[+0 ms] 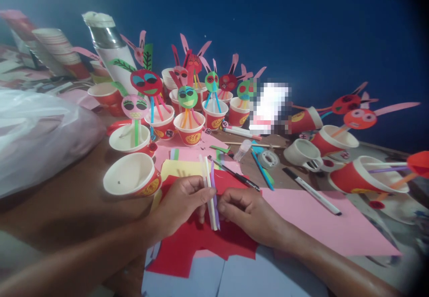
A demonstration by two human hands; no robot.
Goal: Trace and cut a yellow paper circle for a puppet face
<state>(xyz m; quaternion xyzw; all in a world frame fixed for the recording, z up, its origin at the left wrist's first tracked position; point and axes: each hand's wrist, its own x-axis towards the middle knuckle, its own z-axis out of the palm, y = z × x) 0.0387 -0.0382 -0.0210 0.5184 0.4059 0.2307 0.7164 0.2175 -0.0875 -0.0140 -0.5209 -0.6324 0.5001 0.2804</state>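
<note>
Nearby, beyond held straws (212, 210) — pen (236, 175), tape (268, 165), crowded cups (189, 131)

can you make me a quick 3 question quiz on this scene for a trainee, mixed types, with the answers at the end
1. Multiple choice: Which hand has its thumb over the white and purple straws?
a) the right hand
b) the left hand
c) neither hand

2. True or false: The white marker with black ends lies partly on the pink sheet.

3. Fill in the colour: The cut paper behind the lower ends of the straws is ____.

Key:
1. b
2. True
3. red
</note>
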